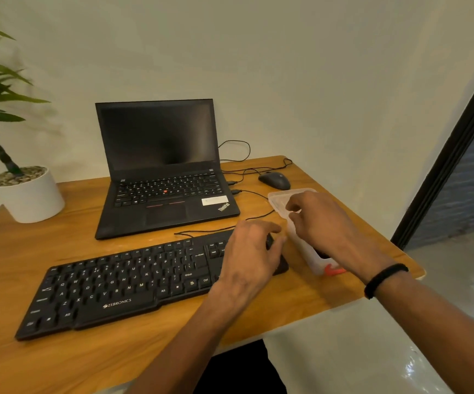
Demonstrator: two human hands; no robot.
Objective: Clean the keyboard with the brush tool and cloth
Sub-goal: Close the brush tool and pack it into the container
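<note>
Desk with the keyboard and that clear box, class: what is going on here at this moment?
A person sits at a wooden desk with both hands at a clear plastic box lying just right of the black keyboard. The right hand has its fingers at the box's open lid, while the left hand rests over the keyboard's right end beside the box. Something dark and something orange show through the box; what they are is unclear. No brushing or wiping has started. A laptop and mouse sit behind.
</note>
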